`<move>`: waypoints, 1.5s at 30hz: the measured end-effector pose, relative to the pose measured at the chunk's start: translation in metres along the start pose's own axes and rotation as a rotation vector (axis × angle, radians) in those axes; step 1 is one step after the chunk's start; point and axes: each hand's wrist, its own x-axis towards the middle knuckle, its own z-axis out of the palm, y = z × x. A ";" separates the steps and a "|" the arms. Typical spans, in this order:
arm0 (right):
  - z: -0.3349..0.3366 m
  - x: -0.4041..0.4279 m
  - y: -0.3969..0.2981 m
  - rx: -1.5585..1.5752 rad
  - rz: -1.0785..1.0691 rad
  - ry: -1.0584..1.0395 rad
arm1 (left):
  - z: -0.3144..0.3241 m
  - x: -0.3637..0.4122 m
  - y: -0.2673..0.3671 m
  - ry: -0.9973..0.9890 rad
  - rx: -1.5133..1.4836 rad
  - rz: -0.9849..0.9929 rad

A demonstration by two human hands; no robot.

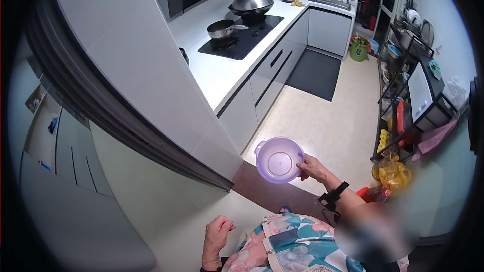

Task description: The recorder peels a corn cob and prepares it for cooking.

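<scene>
A translucent purple plastic basin (280, 160) with small side handles is held out in front of me, over the doorway to a kitchen. My right hand (313, 169) grips its right rim, thumb on the inside. Nothing shows inside the basin. Beside my floral apron (298, 238), my left hand (219, 230) hangs low with its fingers curled in and nothing visible in it. A black strap (333, 195) circles my right wrist.
A white counter (223, 79) on the left carries a cooktop with a saucepan (221, 29) and a lidded wok (251, 4). On the right stands a black shelf rack (401, 83), with bottles and a yellow bag (395, 173) below it. A dark mat (315, 73) covers part of the floor.
</scene>
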 end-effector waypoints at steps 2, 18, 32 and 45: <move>-0.011 0.024 -0.005 0.053 -0.016 0.038 | 0.006 0.014 -0.003 -0.050 0.056 -0.006; -0.009 0.214 -0.120 0.141 -0.232 0.142 | -0.013 0.119 0.054 -0.059 0.384 0.033; 0.004 0.423 -0.184 0.081 -0.163 0.073 | 0.070 0.074 0.064 0.388 0.206 -0.415; -0.113 0.547 0.010 -0.423 -0.866 -0.059 | 0.115 -0.058 0.026 0.872 -0.040 -0.628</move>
